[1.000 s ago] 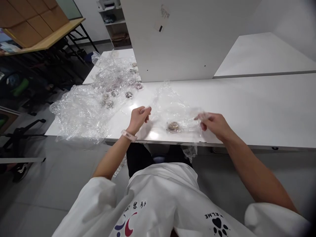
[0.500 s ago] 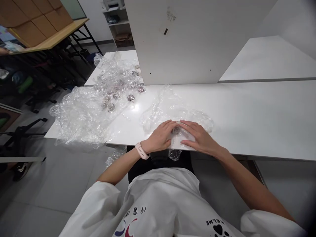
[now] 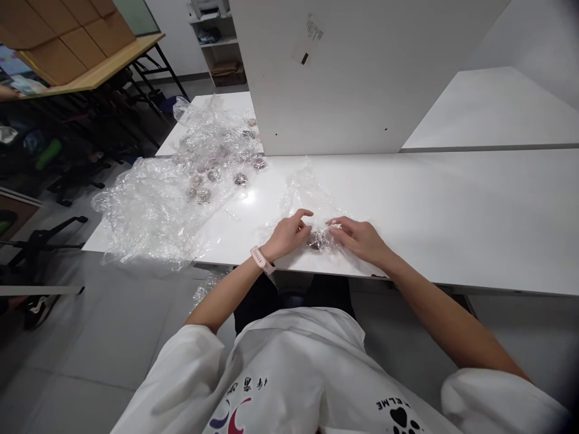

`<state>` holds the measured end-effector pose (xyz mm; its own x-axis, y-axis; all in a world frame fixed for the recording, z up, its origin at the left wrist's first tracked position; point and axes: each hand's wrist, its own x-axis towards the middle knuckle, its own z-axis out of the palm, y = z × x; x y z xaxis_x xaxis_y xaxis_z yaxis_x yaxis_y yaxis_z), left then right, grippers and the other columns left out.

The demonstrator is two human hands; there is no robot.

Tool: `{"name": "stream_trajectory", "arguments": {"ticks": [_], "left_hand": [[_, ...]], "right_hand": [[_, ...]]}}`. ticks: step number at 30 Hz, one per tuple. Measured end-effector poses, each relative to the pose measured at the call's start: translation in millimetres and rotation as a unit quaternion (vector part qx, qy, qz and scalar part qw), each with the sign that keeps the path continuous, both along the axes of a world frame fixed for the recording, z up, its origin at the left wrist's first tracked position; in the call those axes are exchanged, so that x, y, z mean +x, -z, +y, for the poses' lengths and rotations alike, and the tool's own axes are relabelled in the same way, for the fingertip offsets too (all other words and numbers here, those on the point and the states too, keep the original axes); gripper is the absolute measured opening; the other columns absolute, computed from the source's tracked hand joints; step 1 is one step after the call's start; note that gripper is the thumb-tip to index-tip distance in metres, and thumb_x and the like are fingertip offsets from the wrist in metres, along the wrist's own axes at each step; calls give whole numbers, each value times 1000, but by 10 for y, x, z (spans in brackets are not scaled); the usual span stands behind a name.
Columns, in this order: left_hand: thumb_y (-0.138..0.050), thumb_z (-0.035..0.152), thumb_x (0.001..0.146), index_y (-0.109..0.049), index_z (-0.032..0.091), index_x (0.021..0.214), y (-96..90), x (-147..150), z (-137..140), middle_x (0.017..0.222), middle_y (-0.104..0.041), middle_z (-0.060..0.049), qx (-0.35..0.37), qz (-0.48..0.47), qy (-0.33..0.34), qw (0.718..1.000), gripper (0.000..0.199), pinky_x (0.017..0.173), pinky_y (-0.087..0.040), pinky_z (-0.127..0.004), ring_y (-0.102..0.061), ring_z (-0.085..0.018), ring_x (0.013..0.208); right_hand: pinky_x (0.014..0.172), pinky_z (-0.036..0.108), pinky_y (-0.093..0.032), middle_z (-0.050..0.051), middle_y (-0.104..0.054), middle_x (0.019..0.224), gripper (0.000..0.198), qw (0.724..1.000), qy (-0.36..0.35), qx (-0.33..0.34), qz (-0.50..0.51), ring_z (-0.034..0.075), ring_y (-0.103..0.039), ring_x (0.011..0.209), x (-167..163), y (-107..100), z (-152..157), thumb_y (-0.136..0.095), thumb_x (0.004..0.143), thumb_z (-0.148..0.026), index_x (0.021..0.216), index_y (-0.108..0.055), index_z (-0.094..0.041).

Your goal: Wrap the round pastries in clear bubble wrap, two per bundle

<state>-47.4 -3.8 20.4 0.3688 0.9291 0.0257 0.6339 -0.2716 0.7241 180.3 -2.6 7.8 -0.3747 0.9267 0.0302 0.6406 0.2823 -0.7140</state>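
Between my hands, near the front edge of the white table (image 3: 452, 229), lies a small dark round item (image 3: 313, 242) inside crinkled clear plastic film (image 3: 307, 187). The item's kind is blurred by the film. My left hand (image 3: 288, 235) is at its left side, fingers curled and thumb pressed to the film, the index finger bent out above. Opposite, my right hand (image 3: 359, 238) pinches a gathered part of the film between thumb and fingers. The rest of the sheet spreads thinly behind the item, away from me.
A big heap of crumpled plastic film (image 3: 149, 205) covers the table's left end, with several small dark wrapped items (image 3: 240, 179) beside and under it. A white upright panel (image 3: 335, 90) stands behind the table. Cardboard boxes (image 3: 90, 42) sit on a wooden table at the far left.
Both hands have lifted from lying over the item to gripping the film. The film's near flap, which hung over the table edge, is now folded up around the item.
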Motion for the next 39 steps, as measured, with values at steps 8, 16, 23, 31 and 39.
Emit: {"name": "stream_trajectory", "arguments": {"ticks": [8,16,23,31,39], "left_hand": [[-52,14,91,-52,16,124,44,141,-229,121,-63,-13,287,195,69,935,33,90,-48,-41,-59,-27,110],[-51,24,97,-63,15,112,52,-96,161,87,-70,-7,78,146,18,986,21,64,-47,-30,-64,-21,78],[-71,36,86,-69,17,99,-114,-192,378,73,-68,-5,-36,83,-10,996,23,59,-48,-31,-62,-20,64],[-51,9,86,-49,12,140,51,-196,-312,149,-50,-17,225,236,45,944,55,120,-27,-56,-40,-32,144],[-42,24,99,-57,18,135,132,-41,-50,151,-50,-12,51,-62,-195,977,39,122,-19,-61,-33,-29,149]], "right_hand": [[53,25,-37,-1,-64,71,17,985,39,-167,-22,14,-53,56,-175,-84,505,-66,75,-28,90,-62,-21],[83,38,-46,10,-66,123,47,990,83,111,-41,25,-64,97,-78,-127,203,-45,96,-53,131,-58,-24],[73,35,-46,2,-72,84,33,998,11,38,-59,20,-64,76,-113,46,263,-52,95,-51,106,-70,-27],[88,42,-46,9,-67,114,36,971,-70,218,-67,26,-58,103,-195,54,15,-51,97,-50,119,-65,-25],[92,47,-45,12,-63,118,36,960,92,262,-31,30,-56,108,-427,221,-408,-54,96,-40,129,-58,-26]]}}
